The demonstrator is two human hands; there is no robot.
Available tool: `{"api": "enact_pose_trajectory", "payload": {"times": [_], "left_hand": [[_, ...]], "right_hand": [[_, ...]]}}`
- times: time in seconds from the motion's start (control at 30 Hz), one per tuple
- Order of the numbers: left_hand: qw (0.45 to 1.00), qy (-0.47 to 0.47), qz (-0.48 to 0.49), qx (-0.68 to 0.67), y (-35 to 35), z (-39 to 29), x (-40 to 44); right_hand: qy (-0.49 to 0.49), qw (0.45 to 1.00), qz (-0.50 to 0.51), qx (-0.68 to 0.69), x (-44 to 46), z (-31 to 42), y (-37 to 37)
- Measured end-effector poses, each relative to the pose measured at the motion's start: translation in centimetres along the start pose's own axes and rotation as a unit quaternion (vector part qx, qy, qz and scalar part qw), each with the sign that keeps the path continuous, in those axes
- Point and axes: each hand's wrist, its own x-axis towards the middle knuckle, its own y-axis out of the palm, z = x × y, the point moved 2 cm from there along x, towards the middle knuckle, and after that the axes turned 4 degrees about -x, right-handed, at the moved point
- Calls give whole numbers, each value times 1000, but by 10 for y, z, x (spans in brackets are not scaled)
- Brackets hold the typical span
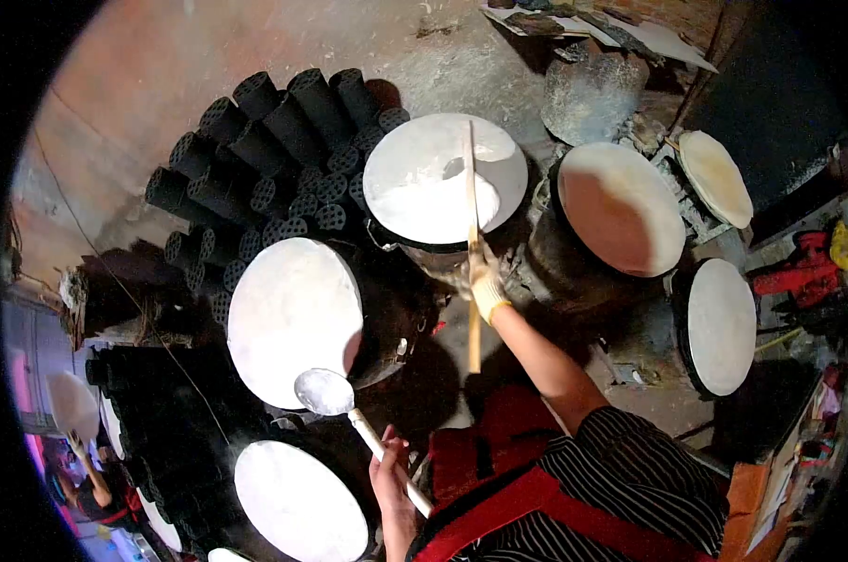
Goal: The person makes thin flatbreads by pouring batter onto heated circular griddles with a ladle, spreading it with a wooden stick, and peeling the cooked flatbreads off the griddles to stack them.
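My left hand (393, 478) is closed around the pale handle of a ladle (325, 391). The ladle's bowl is at the lower edge of a round, white-topped griddle (288, 314); I cannot tell if it touches. My right hand (486, 286), in a whitish glove, grips a long flat wooden stick (474, 347). The stick's far part crosses over another round griddle (396, 169) at the back. Brighter white batter (433, 211) covers part of that griddle, with a small grey patch beside the stick.
Black coal briquettes (321, 98) are stacked at the back left. More round white-topped griddles stand on the right (621, 211), far right (721, 328) and front left (300, 501). A pale round disc (716, 178) leans beyond. Another person (101, 496) holds a pale round sheet (73, 407).
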Motion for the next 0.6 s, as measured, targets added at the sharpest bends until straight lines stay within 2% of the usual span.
{"api": "enact_pose_trajectory", "payload": {"times": [0.07,0.13,0.2,0.23,0.27,0.33,0.4,0.5,0.53,0.6], "left_hand": [[1000,-7,14,-6,11,1,-1],[999,-2,32,-5,22,4,0],[999,6,32,21,37,3,-4],[999,12,23,44,52,-1,-9],[998,18,15,66,63,-2,-13],[998,-10,35,48,70,6,-12],[998,2,44,44,89,6,-16],[997,14,55,60,114,14,-16],[996,14,51,77,123,16,-18],[996,16,61,67,143,20,-17]], "right_hand": [[-70,987,50,134,6,-8,18],[-31,990,124,66,3,-26,27],[40,977,166,-128,-2,-37,3],[45,976,202,-61,16,-53,-27],[35,975,185,-118,-7,-21,-45],[29,986,148,-66,8,-13,-95],[55,983,124,-122,2,23,-114],[48,993,105,39,24,29,-103],[26,990,129,53,5,46,-84],[83,979,141,-124,22,26,-86]]}}
